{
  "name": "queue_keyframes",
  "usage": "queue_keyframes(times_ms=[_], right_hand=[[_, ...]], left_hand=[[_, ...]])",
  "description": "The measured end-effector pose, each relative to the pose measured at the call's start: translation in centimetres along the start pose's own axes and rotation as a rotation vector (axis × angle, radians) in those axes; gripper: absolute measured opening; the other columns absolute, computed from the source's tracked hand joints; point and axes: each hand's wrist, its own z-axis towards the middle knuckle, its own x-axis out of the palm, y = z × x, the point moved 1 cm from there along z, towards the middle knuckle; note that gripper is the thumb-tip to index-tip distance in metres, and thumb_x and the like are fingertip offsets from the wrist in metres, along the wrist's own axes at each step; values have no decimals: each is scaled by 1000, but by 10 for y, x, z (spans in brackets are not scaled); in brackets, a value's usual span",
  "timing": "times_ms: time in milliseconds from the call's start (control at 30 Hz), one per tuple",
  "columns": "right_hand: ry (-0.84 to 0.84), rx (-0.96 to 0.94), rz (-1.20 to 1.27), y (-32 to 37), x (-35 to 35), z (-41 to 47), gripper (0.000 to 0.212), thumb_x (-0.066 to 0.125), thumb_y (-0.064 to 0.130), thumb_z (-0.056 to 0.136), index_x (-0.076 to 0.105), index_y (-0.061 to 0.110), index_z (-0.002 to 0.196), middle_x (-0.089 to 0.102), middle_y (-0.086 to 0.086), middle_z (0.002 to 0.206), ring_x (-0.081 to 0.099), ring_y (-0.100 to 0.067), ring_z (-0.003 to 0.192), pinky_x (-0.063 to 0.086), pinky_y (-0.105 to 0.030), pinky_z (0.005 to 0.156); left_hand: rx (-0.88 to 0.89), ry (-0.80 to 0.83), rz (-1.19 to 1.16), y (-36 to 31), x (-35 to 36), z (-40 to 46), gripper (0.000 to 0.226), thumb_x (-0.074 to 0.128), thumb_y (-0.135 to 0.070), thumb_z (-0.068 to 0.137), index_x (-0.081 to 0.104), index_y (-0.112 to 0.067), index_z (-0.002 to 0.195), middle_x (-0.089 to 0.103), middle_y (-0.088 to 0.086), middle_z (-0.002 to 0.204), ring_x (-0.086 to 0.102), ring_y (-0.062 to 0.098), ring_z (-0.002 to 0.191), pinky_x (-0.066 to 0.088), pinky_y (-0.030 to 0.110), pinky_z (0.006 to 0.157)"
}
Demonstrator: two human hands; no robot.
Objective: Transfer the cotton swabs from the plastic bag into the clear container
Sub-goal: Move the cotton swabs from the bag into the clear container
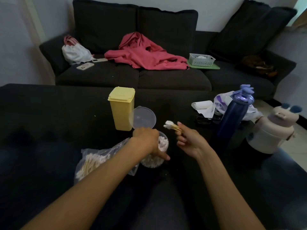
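A clear round container (162,143), partly filled with white-tipped cotton swabs, stands on the dark surface in front of me. My left hand (147,140) grips it from the left, thumb stretched along its near side. The plastic bag (94,159) with many wooden-stemmed swabs lies just left of it, under my left forearm. My right hand (187,140) pinches a small bunch of cotton swabs (172,126) above and to the right of the container, their white tips pointing left.
The clear round lid (144,117) leans against a yellow lidded box (122,108) behind the container. A dark blue bottle (232,118), a cream bottle (274,130), tissue and a bag (221,103) sit at the right. A dark sofa (132,77) with clothes stands behind.
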Motion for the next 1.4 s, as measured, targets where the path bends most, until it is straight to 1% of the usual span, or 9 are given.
queue_keyframes(times_ms=[133, 300, 400, 500, 700, 867, 1033, 1200, 1400], right_hand=[[55, 64, -177, -2, 0, 3, 19, 51, 26, 95, 57, 9, 90, 47, 3, 52, 36, -3, 36, 29, -15, 37], [-64, -84, -314, -5, 7, 12, 24, 50, 28, 96, 54, 12, 78, 46, 1, 58, 36, -4, 40, 30, -18, 43], [-91, -14, -243, -9, 3, 15, 25, 51, 24, 96, 56, 10, 76, 45, 1, 56, 34, -3, 34, 29, -17, 39], [-80, 29, 49, -11, -3, 14, 21, 50, 20, 96, 58, 5, 84, 43, 1, 51, 31, -3, 30, 25, -15, 32], [-33, 36, 247, 0, -11, 8, 21, 48, 22, 97, 61, 7, 89, 44, 4, 47, 32, -3, 31, 27, -13, 31], [24, 32, 238, 9, -12, -1, 20, 49, 23, 95, 62, 7, 95, 42, 4, 53, 32, -3, 36, 28, -12, 34], [107, -39, -31, 21, -10, -4, 24, 51, 27, 95, 61, 9, 84, 44, 5, 52, 33, -3, 37, 28, -13, 37], [265, -7, -534, 16, 5, -7, 31, 49, 30, 96, 52, 14, 70, 43, 4, 54, 30, -5, 43, 27, -15, 41], [116, -212, -974, 9, 9, -9, 26, 51, 32, 95, 55, 14, 77, 54, 1, 66, 47, -8, 55, 37, -19, 53]], left_hand=[[-2, -197, 57, -2, 0, -10, 63, 58, -75, 69, 40, -18, 89, 47, 0, 83, 54, 19, 87, 34, 28, 70], [-22, -223, 77, 5, 6, -13, 62, 45, -77, 75, 39, -16, 74, 43, -1, 73, 45, 16, 77, 30, 29, 73], [-12, -115, -25, 1, 7, -5, 63, 49, -73, 78, 52, -15, 102, 54, 3, 95, 52, 20, 95, 33, 31, 79], [-51, 64, -160, -1, 8, 6, 74, 58, -65, 78, 46, -11, 127, 53, 7, 127, 49, 26, 118, 38, 36, 94], [-99, 155, -269, 3, 13, 22, 80, 67, -61, 73, 44, -12, 131, 48, 7, 136, 42, 27, 126, 32, 38, 102], [36, -7, -216, 7, 24, 14, 71, 61, -62, 77, 46, -23, 133, 49, 3, 133, 41, 24, 125, 30, 37, 96], [238, -297, -299, 15, 37, -14, 50, 64, -52, 80, 56, -29, 123, 57, -6, 118, 47, 14, 114, 36, 30, 90], [342, -350, -303, 23, 44, -29, 45, 64, -49, 82, 57, -32, 123, 59, -11, 116, 48, 7, 109, 36, 22, 84], [326, -344, -359, 26, 49, -30, 45, 65, -47, 82, 57, -31, 124, 60, -8, 105, 49, 8, 99, 40, 26, 83]])
